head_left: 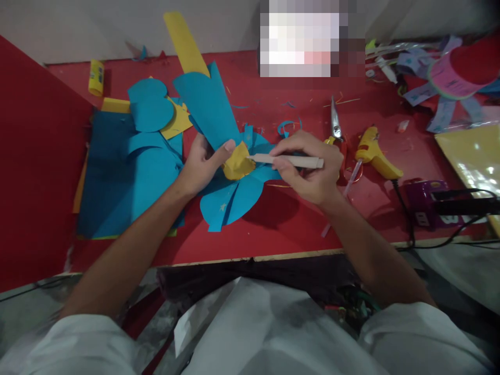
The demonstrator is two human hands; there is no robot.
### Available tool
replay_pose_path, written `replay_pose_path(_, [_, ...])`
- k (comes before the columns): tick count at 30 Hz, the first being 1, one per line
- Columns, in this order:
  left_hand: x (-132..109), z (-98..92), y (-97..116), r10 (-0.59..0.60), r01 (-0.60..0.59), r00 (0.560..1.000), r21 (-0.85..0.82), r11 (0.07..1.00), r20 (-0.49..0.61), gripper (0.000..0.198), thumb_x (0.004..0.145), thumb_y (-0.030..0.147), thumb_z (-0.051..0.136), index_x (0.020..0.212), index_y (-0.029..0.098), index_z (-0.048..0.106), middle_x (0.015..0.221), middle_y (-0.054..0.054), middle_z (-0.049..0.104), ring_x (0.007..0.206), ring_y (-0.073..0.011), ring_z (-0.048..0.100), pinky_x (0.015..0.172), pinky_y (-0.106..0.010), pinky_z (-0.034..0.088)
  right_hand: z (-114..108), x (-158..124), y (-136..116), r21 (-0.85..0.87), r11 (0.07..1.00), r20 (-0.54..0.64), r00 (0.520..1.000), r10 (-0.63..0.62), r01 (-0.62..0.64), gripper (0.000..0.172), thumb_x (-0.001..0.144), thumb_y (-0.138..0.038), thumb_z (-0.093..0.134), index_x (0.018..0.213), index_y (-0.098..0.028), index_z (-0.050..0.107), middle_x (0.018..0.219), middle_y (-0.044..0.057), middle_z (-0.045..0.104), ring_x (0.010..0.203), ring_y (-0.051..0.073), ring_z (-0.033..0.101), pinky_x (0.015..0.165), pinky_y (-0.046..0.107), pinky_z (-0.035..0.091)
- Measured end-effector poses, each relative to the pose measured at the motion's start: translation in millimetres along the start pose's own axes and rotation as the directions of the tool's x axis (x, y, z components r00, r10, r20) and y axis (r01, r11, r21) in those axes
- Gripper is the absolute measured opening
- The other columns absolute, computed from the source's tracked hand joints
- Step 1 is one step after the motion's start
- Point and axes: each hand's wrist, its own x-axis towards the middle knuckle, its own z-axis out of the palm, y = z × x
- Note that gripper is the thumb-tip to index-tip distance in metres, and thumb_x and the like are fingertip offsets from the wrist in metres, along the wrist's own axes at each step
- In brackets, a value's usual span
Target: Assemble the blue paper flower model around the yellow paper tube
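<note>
In the middle of the head view is a paper flower (245,200) with blue petals and a crumpled yellow centre (239,162). My left hand (203,165) grips it from the left, the thumb on top near the yellow centre and the other fingers hidden beneath. A wide blue paper piece with a yellow strip (187,44) stands up behind that hand. My right hand (310,164) is closed around a white marker pen (299,161). The pen lies nearly level, its tip pointing left and at the edge of the yellow centre.
Blue paper sheets (109,177) and cut shapes lie left, near a yellow glue stick (96,78). Scissors (335,125), a yellow glue gun (377,153) with its cord, and a purple box (424,203) are right. A pink paper ring (449,80) with strips sits farther right.
</note>
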Motion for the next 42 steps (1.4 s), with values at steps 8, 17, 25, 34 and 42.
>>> replay_pose_path(8, [0.1, -0.4, -5.6, 0.016, -0.016, 1.000, 0.000, 1.000, 0.004, 0.056, 0.095, 0.075, 0.057, 0.122, 0.025, 0.058, 0.112, -0.007, 0.065, 0.131, -0.0334, 0.059, 0.115, -0.061, 0.048, 2.2, 3.7, -0.9, -0.067, 0.997, 0.148, 0.988, 0.051, -0.041, 0.019, 0.097, -0.047, 0.068, 0.103, -0.033, 0.078, 0.097, 0.001, 0.081, 0.083, 0.023, 0.072, 0.085, 0.045, 0.060])
replay_pose_path(17, [1.7, 0.4, -1.7, -0.024, 0.023, 0.999, -0.039, 0.999, -0.042, 0.058, 0.092, 0.076, 0.060, 0.114, 0.022, 0.059, 0.105, -0.005, 0.065, 0.120, -0.0298, 0.066, 0.109, -0.057, 0.055, 6.0, 3.4, 1.6, -0.059, 0.994, 0.182, 0.980, -0.083, 0.095, 0.013, 0.100, -0.032, 0.065, 0.102, -0.027, 0.077, 0.090, 0.002, 0.080, 0.080, 0.020, 0.068, 0.077, 0.037, 0.056])
replay_pose_path(25, [1.9, 0.3, -3.2, 0.008, -0.008, 0.998, 0.005, 1.000, -0.061, 0.054, 0.096, 0.075, 0.057, 0.106, 0.022, 0.059, 0.097, -0.003, 0.062, 0.110, -0.0261, 0.070, 0.104, -0.054, 0.059, 7.3, 3.2, -0.1, -0.057, 0.994, 0.111, 0.990, -0.091, 0.098, 0.010, 0.098, -0.029, 0.065, 0.095, -0.025, 0.074, 0.086, 0.001, 0.078, 0.074, 0.018, 0.066, 0.075, 0.036, 0.056])
replay_pose_path(34, [2.0, -0.2, -6.5, 0.020, -0.022, 0.998, -0.027, 0.999, -0.054, 0.052, 0.096, 0.071, 0.059, 0.109, 0.021, 0.059, 0.100, -0.004, 0.062, 0.117, -0.0282, 0.067, 0.111, -0.058, 0.053, 7.2, 3.9, -0.2, -0.088, 0.990, 0.120, 0.988, -0.098, 0.109, 0.011, 0.100, -0.027, 0.063, 0.099, -0.026, 0.074, 0.088, 0.002, 0.079, 0.076, 0.019, 0.068, 0.079, 0.039, 0.057])
replay_pose_path(42, [1.2, -0.9, -6.3, 0.017, -0.018, 0.999, -0.037, 0.999, -0.030, 0.056, 0.095, 0.072, 0.060, 0.121, 0.022, 0.058, 0.114, -0.007, 0.067, 0.126, -0.0303, 0.064, 0.115, -0.059, 0.050, 7.6, 3.7, -0.2, -0.126, 0.989, 0.083, 0.994, -0.066, 0.076, 0.010, 0.100, -0.029, 0.063, 0.097, -0.028, 0.073, 0.087, 0.002, 0.078, 0.074, 0.020, 0.068, 0.078, 0.040, 0.059])
